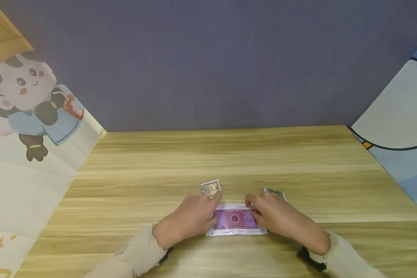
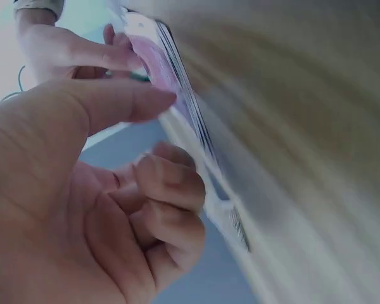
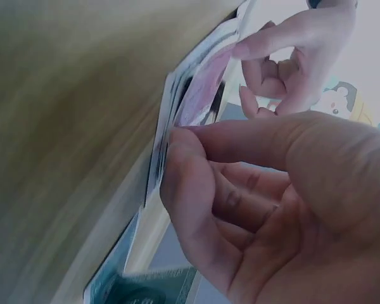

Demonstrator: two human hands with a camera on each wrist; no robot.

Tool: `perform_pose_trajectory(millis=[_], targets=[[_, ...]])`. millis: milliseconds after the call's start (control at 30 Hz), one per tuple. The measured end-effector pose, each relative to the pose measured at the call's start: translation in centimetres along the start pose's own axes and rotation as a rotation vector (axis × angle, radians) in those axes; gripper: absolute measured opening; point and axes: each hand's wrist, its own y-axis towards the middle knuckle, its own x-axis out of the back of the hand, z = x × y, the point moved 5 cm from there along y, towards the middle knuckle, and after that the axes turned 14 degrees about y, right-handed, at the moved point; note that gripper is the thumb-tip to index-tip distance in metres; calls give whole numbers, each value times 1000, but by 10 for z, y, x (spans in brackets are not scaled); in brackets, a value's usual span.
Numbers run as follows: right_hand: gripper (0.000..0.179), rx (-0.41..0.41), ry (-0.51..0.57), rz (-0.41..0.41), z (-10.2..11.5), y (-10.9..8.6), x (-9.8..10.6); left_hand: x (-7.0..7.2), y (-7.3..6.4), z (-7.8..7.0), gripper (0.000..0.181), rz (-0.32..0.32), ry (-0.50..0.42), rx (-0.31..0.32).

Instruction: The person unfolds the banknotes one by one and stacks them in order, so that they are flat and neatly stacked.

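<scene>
A purple banknote (image 1: 234, 219) lies face up on a flat stack of white-edged notes (image 3: 157, 152) on the table. My left hand (image 1: 192, 216) is at its left end, the thumb (image 2: 149, 101) laid out straight onto the purple face. The other left fingers (image 2: 171, 183) are bent beside the stack, apart from the thumb. At the opposite end, my right hand (image 1: 278, 212) pinches the note's edge between thumb and forefinger (image 3: 187, 155). Beyond my left forefinger lies a small brownish note (image 1: 210, 188); a green note (image 1: 276, 193) shows partly behind my right hand.
A wood-grain table (image 1: 153, 166) spreads out around both hands. Behind it rises a dark grey-blue panel (image 1: 222, 65). Printed cartoon panels stand along the left (image 1: 21, 185) and right (image 1: 396, 112) sides.
</scene>
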Motion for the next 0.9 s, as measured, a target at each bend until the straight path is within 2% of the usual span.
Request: perform_pose_trajectory(millis=[100, 200, 367, 700, 900], targets=[[12, 67, 3, 30, 8, -1, -4, 0, 1, -4, 22, -1, -50, -35], [11, 147, 49, 81, 19, -3, -9, -2, 2, -7, 8, 8, -114, -69], [7, 235, 40, 95, 30, -8, -14, -4, 2, -8, 5, 27, -190, -81], [11, 148, 51, 122, 25, -9, -19, -7, 2, -6, 15, 57, -257, -58], [13, 123, 62, 144, 24, -10, -19, -8, 3, -5, 18, 49, -274, -59]])
